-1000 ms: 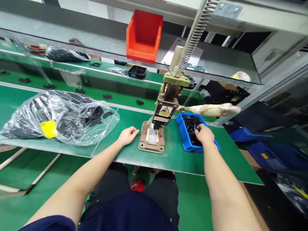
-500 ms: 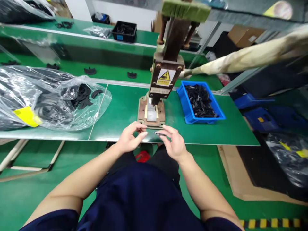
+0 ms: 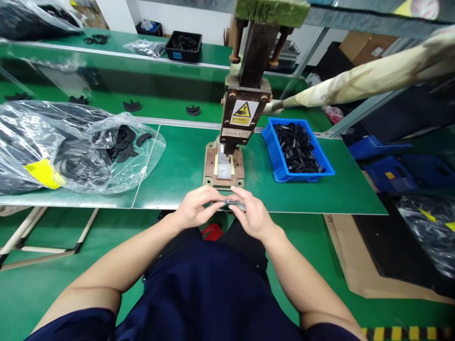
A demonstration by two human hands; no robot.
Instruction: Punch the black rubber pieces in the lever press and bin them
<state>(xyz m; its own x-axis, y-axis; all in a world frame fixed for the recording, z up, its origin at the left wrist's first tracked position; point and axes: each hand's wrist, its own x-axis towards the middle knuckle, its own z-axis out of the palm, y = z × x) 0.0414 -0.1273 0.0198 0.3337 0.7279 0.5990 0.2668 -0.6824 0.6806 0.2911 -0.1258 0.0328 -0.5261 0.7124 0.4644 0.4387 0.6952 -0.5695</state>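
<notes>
Now both hands meet at the tabletop (image 3: 177, 161) edge, just before the press (image 3: 245, 118). Left hand (image 3: 196, 208) and right hand (image 3: 252, 215) pinch a small dark part (image 3: 229, 202) between fingertips. Part looks light, thin, probably stiff; best gripped by its ends. Blue bin (image 3: 275, 156) of similar pieces sits right of press.

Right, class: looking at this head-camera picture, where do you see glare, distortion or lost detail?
Head view: bright glare on the clear plastic bag at left; the wide lens bends the bench edge; the small dark part pinched between the left hand and right hand is too small to make out; lighting is even, with soft shadows.
</notes>
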